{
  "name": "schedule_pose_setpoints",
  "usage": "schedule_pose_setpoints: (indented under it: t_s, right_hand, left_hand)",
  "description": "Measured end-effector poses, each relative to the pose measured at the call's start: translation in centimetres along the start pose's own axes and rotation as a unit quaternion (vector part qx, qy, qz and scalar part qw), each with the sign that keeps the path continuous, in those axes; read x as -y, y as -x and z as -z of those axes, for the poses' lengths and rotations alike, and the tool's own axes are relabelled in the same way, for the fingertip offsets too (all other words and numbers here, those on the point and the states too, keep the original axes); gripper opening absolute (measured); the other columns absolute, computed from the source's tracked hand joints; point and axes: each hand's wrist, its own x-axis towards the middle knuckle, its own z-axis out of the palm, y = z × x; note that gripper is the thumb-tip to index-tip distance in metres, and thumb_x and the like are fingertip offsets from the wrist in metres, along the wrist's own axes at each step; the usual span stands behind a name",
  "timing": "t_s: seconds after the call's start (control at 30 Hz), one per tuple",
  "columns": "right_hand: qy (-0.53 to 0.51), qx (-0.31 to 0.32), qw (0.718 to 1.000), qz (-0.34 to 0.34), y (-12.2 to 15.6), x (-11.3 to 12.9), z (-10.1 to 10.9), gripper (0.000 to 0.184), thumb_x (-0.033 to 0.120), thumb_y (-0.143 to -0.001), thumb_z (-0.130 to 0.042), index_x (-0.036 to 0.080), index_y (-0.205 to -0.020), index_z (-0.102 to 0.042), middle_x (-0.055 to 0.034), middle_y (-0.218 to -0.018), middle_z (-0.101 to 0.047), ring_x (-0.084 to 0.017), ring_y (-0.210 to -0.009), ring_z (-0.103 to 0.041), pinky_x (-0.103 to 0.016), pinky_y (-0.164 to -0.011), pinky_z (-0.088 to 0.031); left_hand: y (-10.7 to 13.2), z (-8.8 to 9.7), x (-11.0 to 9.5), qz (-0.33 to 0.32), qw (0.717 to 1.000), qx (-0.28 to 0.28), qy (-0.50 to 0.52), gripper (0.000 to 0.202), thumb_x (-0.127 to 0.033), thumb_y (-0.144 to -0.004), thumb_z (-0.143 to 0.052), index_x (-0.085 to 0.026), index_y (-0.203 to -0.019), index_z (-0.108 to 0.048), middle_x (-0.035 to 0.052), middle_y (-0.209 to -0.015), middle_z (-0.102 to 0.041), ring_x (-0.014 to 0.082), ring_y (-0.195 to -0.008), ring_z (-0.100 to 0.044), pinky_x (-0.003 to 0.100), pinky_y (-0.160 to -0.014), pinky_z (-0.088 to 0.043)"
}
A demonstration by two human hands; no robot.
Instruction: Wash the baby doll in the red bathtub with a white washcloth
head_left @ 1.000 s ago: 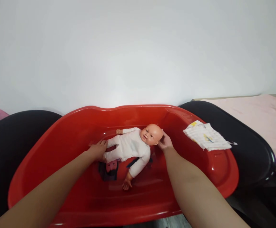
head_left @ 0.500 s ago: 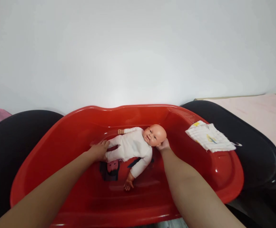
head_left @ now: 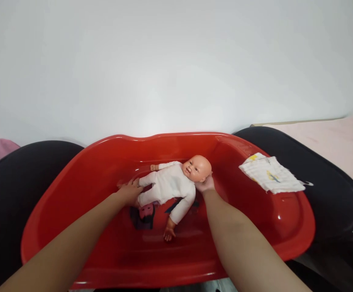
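Baby doll (head_left: 173,184): bald, white cloth torso and legs; face-up in red baby bathtub (head_left: 170,143), head toward right end, legs toward left, one arm stretched toward near rim.

Diffuse light falls brightest on the wall (head_left: 170,81) behind the red tub (head_left: 152,263); specular highlights line its rim; black surfaces (head_left: 319,190) flanking the tub lose detail.

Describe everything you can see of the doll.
The doll lies face up in the tub, bald head to the right. Its head and hands look plastic, its white-clad body cloth, with a greyish patch on its front. Its arms are spread. The left hand is at its feet; the right hand cups its head.
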Motion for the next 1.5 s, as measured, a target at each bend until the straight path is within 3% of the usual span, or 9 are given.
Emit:
schedule_pose_setpoints:
  t_s: [0.1,0.23,0.4,0.6,0.73,0.9,1.03,1.13,1.5]
  right_hand:
    - [-0.006,-0.076,0.997,0.011,0.1,0.1,-0.4,0.046,0.04,-0.103,-0.029,0.017,-0.103,-0.07,-0.0088,-0.097,-0.076,-0.018,-0.098,-0.071,-0.034,-0.094,-0.056]
    - [0.001,-0.064,0.998,0.01,0.4,0.1,-0.8,0.044,0.025,-0.103,-0.025,0.017,-0.096,-0.068,-0.0052,-0.082,-0.075,-0.013,-0.091,-0.071,-0.023,-0.083,-0.056]
    - [0.018,-0.052,0.998,-0.001,0.5,0.1,-0.9,0.04,0.018,-0.098,-0.029,0.019,-0.099,-0.069,-0.0021,-0.079,-0.075,-0.014,-0.086,-0.072,-0.026,-0.085,-0.057]
    - [0.04,-0.013,0.998,-0.044,0.9,0.1,-1.2,0.033,0.031,-0.093,-0.046,0.016,-0.109,-0.071,-0.0097,-0.1,-0.078,-0.024,-0.099,-0.073,-0.042,-0.096,-0.057]
    - [0.04,-0.008,0.998,-0.045,1.0,0.1,-1.1,0.034,0.034,-0.093,-0.043,0.018,-0.105,-0.071,-0.0095,-0.1,-0.078,-0.023,-0.1,-0.073,-0.042,-0.1,-0.055]
    - [0.059,0.031,0.992,-0.107,1.0,0.1,-1.4,0.045,0.043,-0.094,-0.04,0.013,-0.11,-0.07,-0.0135,-0.106,-0.076,-0.029,-0.108,-0.07,-0.05,-0.1,-0.052]
    - [0.071,0.015,0.994,-0.084,1.2,-0.2,-1.8,0.04,0.041,-0.094,-0.042,0.015,-0.107,-0.07,-0.0133,-0.106,-0.076,-0.028,-0.106,-0.071,-0.047,-0.098,-0.054]
    - [0.069,0.004,0.996,-0.054,1.4,-0.5,-1.9,0.034,0.033,-0.094,-0.043,0.018,-0.109,-0.069,-0.0103,-0.104,-0.076,-0.023,-0.102,-0.072,-0.042,-0.098,-0.055]
    - [0.055,0.013,0.995,-0.087,2.6,-0.1,-3.6,0.038,0.026,-0.092,-0.045,0.014,-0.121,-0.066,-0.0115,-0.115,-0.074,-0.023,-0.115,-0.068,-0.043,-0.105,-0.05]
  left_hand:
    - [-0.1,0.0,0.0,0.001,1.0,0.002,-0.005,0.11,-0.055,-0.061,-0.082,-0.031,-0.158,-0.037,0.0183,-0.167,-0.02,0.0475,-0.152,-0.016,0.07,-0.113,-0.026]
    - [-0.3,0.2,-0.2,0.009,1.0,0.011,-0.005,0.118,-0.055,-0.057,-0.085,-0.03,-0.159,-0.033,0.0192,-0.169,-0.013,0.0473,-0.153,-0.01,0.073,-0.112,-0.026]
    - [-0.2,0.5,-0.5,0.021,0.999,0.03,-0.02,0.12,-0.055,-0.059,-0.085,-0.039,-0.161,-0.024,0.0184,-0.17,-0.008,0.0468,-0.154,-0.007,0.08,-0.107,-0.022]
    - [-0.3,0.2,-0.1,0.04,0.998,0.03,-0.037,0.118,-0.045,-0.06,-0.087,-0.046,-0.159,-0.024,0.0161,-0.17,-0.006,0.0483,-0.153,-0.01,0.082,-0.104,-0.019]
    - [-0.5,0.0,0.2,0.045,0.998,0.024,-0.022,0.107,-0.051,-0.067,-0.08,-0.042,-0.159,-0.027,0.0176,-0.169,-0.01,0.0511,-0.151,-0.015,0.081,-0.105,-0.02]
    - [-0.5,-0.1,0.3,0.052,0.998,0.025,-0.033,0.11,-0.045,-0.063,-0.081,-0.046,-0.158,-0.027,0.0171,-0.166,-0.022,0.0511,-0.144,-0.029,0.079,-0.102,-0.028]
    - [-0.3,0.1,0.4,0.046,0.998,0.025,-0.024,0.113,-0.045,-0.061,-0.081,-0.048,-0.158,-0.023,0.0163,-0.164,-0.027,0.0504,-0.143,-0.032,0.077,-0.102,-0.029]
    - [-0.2,0.3,0.5,0.042,0.999,0.023,-0.023,0.107,-0.046,-0.062,-0.08,-0.043,-0.157,-0.032,0.0166,-0.165,-0.025,0.0497,-0.144,-0.029,0.076,-0.106,-0.026]
    - [-0.3,0.5,0.6,0.058,0.998,0.027,-0.003,0.1,-0.053,-0.063,-0.079,-0.042,-0.154,-0.04,0.0175,-0.164,-0.028,0.0529,-0.144,-0.029,0.075,-0.109,-0.023]
